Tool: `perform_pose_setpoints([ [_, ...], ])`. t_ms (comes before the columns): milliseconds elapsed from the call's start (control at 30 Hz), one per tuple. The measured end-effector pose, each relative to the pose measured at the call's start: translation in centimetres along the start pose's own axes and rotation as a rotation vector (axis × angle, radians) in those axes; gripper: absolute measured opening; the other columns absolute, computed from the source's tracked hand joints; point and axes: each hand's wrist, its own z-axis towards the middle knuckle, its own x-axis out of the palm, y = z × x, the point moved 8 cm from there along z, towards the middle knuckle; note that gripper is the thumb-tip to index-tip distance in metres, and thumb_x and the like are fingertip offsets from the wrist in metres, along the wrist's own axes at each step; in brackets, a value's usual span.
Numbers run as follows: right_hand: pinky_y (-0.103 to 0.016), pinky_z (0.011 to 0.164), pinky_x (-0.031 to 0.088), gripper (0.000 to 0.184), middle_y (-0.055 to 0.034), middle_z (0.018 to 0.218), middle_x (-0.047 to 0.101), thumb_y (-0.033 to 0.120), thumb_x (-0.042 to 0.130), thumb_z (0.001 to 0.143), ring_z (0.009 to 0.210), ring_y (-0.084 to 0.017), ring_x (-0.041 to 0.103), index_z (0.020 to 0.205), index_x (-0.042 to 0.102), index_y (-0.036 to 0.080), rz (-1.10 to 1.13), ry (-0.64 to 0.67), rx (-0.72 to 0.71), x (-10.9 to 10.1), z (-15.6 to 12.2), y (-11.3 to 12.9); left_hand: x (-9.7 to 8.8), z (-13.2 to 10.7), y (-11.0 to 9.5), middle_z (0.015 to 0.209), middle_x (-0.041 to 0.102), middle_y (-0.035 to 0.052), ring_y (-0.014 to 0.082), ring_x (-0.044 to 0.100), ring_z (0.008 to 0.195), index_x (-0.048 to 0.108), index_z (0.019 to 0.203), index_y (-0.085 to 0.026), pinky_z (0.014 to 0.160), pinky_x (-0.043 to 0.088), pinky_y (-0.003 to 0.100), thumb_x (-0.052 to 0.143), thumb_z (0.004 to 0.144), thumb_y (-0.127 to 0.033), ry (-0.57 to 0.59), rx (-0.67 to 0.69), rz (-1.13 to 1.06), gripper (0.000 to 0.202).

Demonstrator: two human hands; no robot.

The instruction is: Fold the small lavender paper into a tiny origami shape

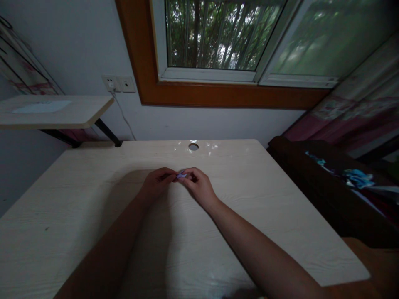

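A small pale purple piece (181, 175), perhaps folded paper, is pinched between my two hands over the middle of the desk (249, 207). My left hand (158, 181) grips its left end with thumb and fingertips. On the other side, my right hand (199, 182) closes thumb and fingers on its right end. Most of the piece is hidden by the fingertips, so its exact kind does not show.
A round cable hole (193, 147) sits near the desk's back edge. At the left rear stands a raised shelf (93, 112) on black posts. A white cord (124, 118) hangs from the wall socket (110, 84). Dark furniture (318, 178) with a blue cloth (358, 178) stands right.
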Motion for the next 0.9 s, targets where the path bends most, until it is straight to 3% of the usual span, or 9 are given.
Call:
perform_pose_setpoints([
  [400, -0.027, 0.066, 0.046, 0.019, -0.0032, 0.084, 0.065, 0.038, 0.07, 0.082, 0.068, -0.015, 0.057, 0.093, 0.069, 0.022, -0.104, -0.037, -0.066, -0.4, -0.2, 0.9, -0.2, 0.1, 1.1, 0.08, 0.074, 0.0032, 0.0158, 0.07, 0.074, 0.071, 0.09, -0.017, 0.075, 0.057, 0.027, 0.066, 0.08, -0.028, -0.077, -0.032, 0.03, 0.016],
  [900, -0.027, 0.064, 0.044, 0.017, -0.0025, 0.08, 0.066, 0.035, 0.064, 0.085, 0.066, -0.015, 0.055, 0.091, 0.072, 0.022, -0.071, -0.084, -0.049, -0.9, -0.1, 0.4, 0.1, 0.1, 1.8, 0.081, 0.076, 0.0058, 0.0185, 0.074, 0.075, 0.069, 0.09, -0.015, 0.076, 0.06, 0.031, 0.069, 0.079, -0.035, -0.068, -0.104, -0.052, 0.023],
])
